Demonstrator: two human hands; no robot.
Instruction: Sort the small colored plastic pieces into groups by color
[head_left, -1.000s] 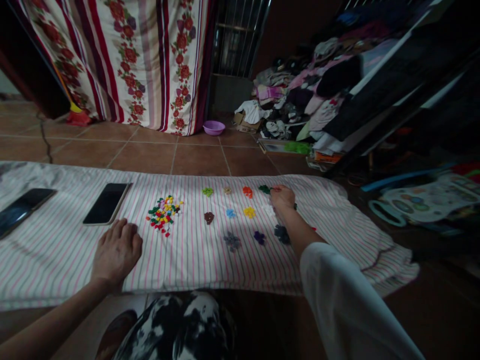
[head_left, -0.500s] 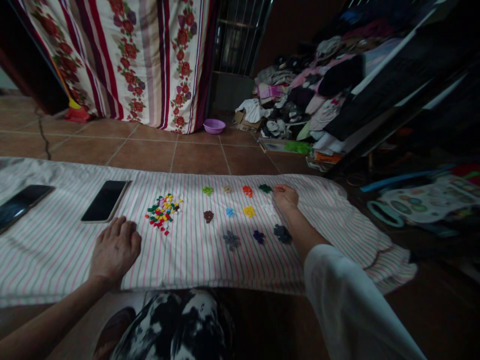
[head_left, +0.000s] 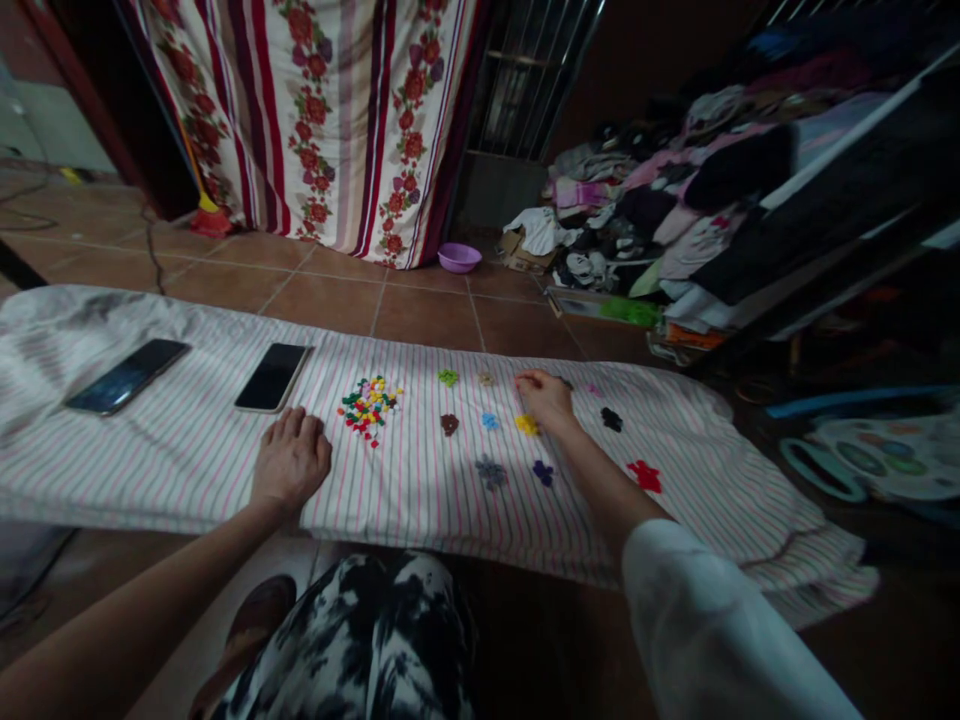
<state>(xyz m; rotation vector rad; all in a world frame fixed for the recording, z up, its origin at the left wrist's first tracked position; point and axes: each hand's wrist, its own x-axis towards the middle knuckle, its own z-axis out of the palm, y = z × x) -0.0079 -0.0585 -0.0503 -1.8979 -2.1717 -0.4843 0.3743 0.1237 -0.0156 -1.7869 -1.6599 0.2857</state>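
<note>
Right hand partly hides dark pieces.
</note>
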